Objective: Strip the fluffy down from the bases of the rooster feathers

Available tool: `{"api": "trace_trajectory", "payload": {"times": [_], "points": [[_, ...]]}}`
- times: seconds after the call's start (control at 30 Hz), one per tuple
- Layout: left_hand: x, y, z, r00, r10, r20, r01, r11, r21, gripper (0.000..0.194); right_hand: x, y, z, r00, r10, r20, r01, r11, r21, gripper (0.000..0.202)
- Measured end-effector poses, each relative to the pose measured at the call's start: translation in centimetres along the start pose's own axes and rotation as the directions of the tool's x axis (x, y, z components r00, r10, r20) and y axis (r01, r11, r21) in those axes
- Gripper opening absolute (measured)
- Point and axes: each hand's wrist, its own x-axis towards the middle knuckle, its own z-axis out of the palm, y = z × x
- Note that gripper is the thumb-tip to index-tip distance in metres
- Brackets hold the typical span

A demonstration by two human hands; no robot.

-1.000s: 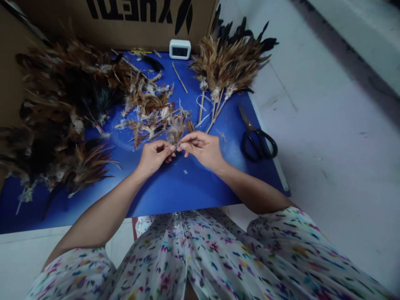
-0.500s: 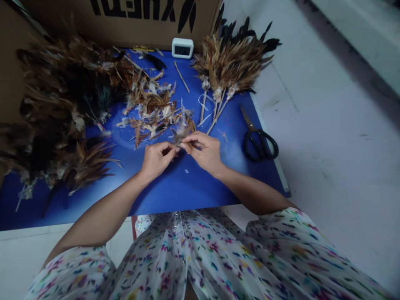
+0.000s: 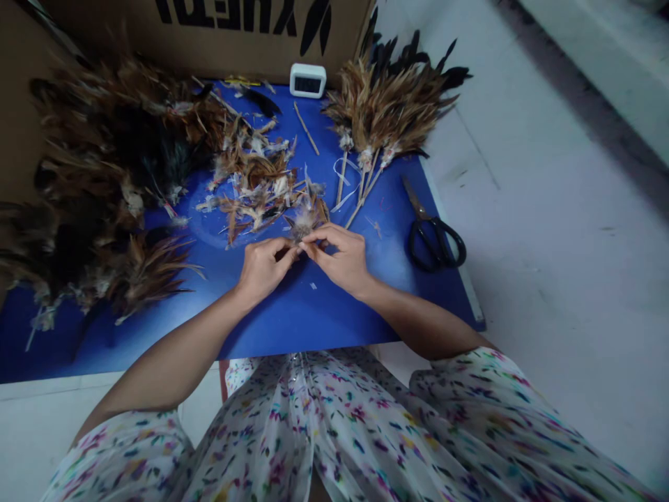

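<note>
Both of my hands meet over the near middle of the blue table (image 3: 293, 321), pinching a small tuft of brown-grey feathers (image 3: 303, 222). My left hand (image 3: 265, 268) is closed on the tuft's lower end. From the other side my right hand (image 3: 342, 258) pinches the same spot with thumb and forefinger. The fluffy tips point away from me, and the fingers hide the base. Just beyond lies a heap of loose brown and white feathers (image 3: 256, 174).
Large bunches of dark and brown feathers (image 3: 115, 153) cover the left side. Feather bundles on sticks (image 3: 387, 104) lie at the back right. Black-handled scissors (image 3: 433, 240) rest near the right edge. A white digital timer (image 3: 308, 81) stands before a cardboard box (image 3: 235, 49). A thin stick (image 3: 306, 129) lies nearby.
My right hand's fingers have shifted very slightly at the tuft's base. Both hands keep their pinch, and the view has moved a little.
</note>
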Motion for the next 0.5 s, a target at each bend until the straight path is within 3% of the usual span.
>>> {"api": "trace_trajectory", "payload": {"times": [0.3, 0.5], "points": [[-0.06, -0.09, 0.03, 1.000, 0.003, 0.001, -0.003, 1.000, 0.012, 0.021, -0.12, -0.24, -0.08, 0.999, -0.047, 0.006, 0.047, 0.998, -0.029, 0.010], [-0.06, -0.47, 0.09, 0.998, 0.056, 0.008, -0.056, 0.997, 0.049, 0.025, -0.05, -0.33, -0.17, 0.999, -0.009, 0.039, 0.011, 0.998, -0.056, 0.010]]}}
